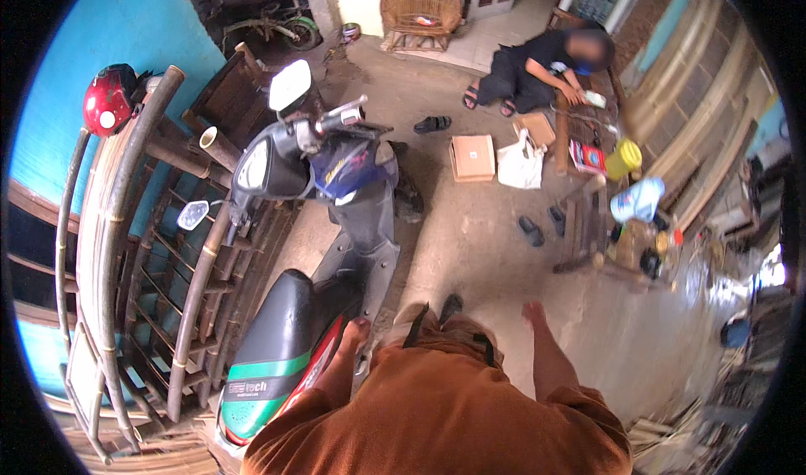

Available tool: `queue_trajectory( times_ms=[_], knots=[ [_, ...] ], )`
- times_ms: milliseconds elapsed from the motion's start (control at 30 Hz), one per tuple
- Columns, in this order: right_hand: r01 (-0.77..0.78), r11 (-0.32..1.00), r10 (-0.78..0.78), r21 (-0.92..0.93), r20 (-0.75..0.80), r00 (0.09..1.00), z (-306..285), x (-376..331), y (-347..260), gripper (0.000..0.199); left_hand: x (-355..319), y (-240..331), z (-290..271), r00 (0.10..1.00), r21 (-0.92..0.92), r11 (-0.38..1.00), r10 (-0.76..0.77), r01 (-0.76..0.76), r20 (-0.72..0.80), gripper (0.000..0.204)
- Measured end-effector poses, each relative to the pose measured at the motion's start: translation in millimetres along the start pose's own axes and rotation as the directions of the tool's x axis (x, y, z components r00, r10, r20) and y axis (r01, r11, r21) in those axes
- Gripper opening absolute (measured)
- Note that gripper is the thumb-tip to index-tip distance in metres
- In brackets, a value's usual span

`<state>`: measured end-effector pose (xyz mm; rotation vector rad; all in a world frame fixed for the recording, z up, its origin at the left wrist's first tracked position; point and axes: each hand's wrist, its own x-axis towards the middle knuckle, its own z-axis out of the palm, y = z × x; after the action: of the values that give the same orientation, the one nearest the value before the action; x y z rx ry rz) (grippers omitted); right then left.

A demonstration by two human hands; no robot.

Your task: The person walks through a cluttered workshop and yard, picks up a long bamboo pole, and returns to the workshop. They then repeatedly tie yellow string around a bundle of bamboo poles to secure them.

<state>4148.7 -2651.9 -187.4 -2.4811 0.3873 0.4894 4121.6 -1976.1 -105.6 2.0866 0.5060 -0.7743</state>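
I stand on a concrete floor in an orange-brown shirt, looking down. My left hand (353,334) hangs by my side, close to the rear of a parked scooter (323,248) with a black seat and green and red tail. My right hand (534,313) hangs free on the other side, over bare floor. Both hands are small in view and hold nothing; the fingers look loosely curled. My sandalled feet (430,314) show below my chest.
Bamboo furniture frames (159,248) stack against a blue wall at left, a red helmet (107,101) on top. A seated person (537,72) works at the far side beside a cardboard box (473,157), white bag (520,164), yellow container (623,159) and loose sandals.
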Motion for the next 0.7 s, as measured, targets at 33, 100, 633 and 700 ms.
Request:
queue_trajectory(
  times_ms=[33, 100, 633, 700],
  knots=[
    [-0.084, 0.988, 0.048, -0.13, -0.258, 0.965, -43.7, 69.0, -20.4, 0.03, 17.0, 14.8, 13.7, 0.999, 0.012, 1.0, 0.029, -0.028, -0.042, 0.025],
    [-0.041, 0.926, 0.096, 0.374, -0.128, 0.987, -79.1, 184.5, -209.0, 0.023, 14.0, 26.1, -4.9, 0.973, 0.039, 0.99, -0.129, 0.139, -0.193, 0.025],
    [0.198, 0.951, -0.001, -0.237, 0.637, 0.771, -220.5, 687.7, -527.4, 0.028, 223.0, 439.0, -80.1, 0.91, -0.923, 0.125, -0.257, 0.365, 0.325, 0.025],
    [0.139, 0.965, 0.061, -0.222, 0.707, 0.704, -212.9, 747.1, -572.2, 0.03, 249.8, 483.9, -118.1, 0.912, -0.937, 0.008, -0.236, 0.348, 0.337, 0.026]
  ],
)
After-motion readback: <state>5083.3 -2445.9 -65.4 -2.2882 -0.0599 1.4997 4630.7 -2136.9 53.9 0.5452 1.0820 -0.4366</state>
